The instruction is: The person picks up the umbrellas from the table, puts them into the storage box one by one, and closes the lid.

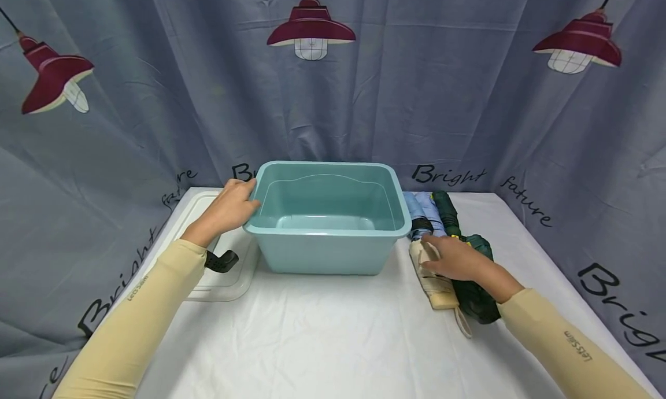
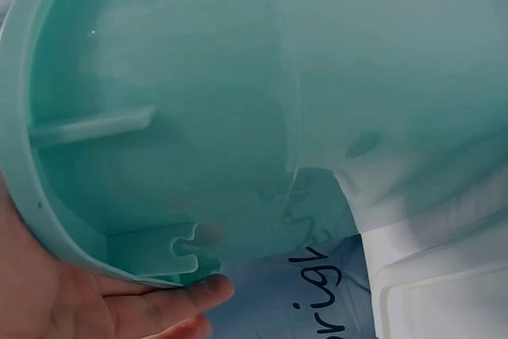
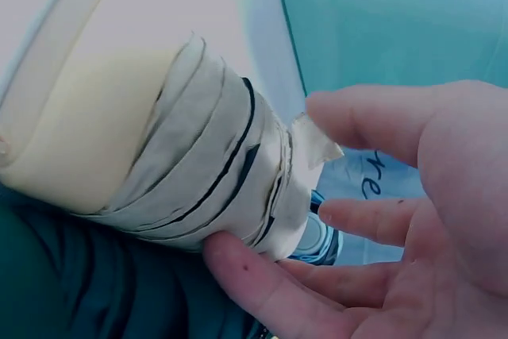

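Note:
A light teal plastic bin [image 1: 328,251] stands on the white-covered table. At its left end my left hand [image 1: 229,208] grips the rim, with fingers against its outer side in the left wrist view. On the right lies a beige folded umbrella [image 1: 434,286] with a pale handle and a wrist strap. My right hand [image 1: 458,260] is over its far end, fingers spread about it. In the right wrist view, one fingertip [image 3: 226,252] meets the umbrella's side and the thumb [image 3: 357,121] overlaps a small flap of its cloth.
Behind and beside the beige umbrella lie blue umbrellas [image 1: 424,205] and dark green umbrellas [image 1: 444,211]. Left of the bin, a translucent white lid [image 1: 229,283] lies flat, partly under my left arm. A grey-blue curtain [image 1: 333,110] with printed lamps surrounds the table [image 1: 322,341].

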`<state>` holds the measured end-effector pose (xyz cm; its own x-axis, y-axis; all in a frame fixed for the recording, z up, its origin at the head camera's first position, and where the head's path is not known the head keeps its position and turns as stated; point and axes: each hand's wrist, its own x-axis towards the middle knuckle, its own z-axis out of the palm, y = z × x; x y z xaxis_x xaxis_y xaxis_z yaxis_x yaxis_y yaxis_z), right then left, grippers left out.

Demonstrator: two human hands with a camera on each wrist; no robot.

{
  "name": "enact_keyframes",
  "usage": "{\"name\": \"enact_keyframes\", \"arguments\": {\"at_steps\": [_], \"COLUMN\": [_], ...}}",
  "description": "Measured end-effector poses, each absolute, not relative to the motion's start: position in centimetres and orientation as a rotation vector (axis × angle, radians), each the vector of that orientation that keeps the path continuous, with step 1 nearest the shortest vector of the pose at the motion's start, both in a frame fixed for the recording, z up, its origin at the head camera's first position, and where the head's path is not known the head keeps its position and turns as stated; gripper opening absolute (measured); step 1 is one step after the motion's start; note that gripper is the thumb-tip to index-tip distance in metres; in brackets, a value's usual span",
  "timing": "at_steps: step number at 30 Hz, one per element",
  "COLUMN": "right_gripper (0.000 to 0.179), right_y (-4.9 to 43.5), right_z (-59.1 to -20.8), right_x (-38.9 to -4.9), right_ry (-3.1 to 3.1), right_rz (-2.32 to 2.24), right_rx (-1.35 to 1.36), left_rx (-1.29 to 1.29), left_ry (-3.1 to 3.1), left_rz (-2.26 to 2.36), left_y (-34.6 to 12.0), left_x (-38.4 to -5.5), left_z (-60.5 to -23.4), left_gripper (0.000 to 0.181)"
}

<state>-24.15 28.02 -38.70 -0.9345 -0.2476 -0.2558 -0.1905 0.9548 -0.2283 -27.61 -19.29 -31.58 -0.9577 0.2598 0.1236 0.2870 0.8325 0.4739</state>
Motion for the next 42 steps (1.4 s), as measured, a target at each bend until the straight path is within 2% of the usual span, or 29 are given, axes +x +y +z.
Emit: {"name": "enact_keyframes", "arguments": {"at_steps": [11, 29, 42], "right_gripper": [0.081, 0.103, 0.093], "right_y": [27.7, 25.2, 25.4], "right_z": [-39.2, -40.4, -41.0], "right_x": [-23.7, -24.0, -24.5], "right_ry": [2.843, 2.842, 2.818], "right_rz": [-0.276, -0.166, -0.252], "right_rx": [-0.362, -0.234, -0.22], "left_rx": [-0.388, -0.309, -0.242], "left_ry": [-2.945, -2.925, -3.075], "left_rz": [-0.744, -0.78, -0.649], "left_y": [-19.1, -18.8, -18.8], "left_x": [-27.6, -27.4, -27.4], "left_z": [-32.2, -32.7, -32.4], "left_gripper": [0.063, 0.063, 0.068]}}
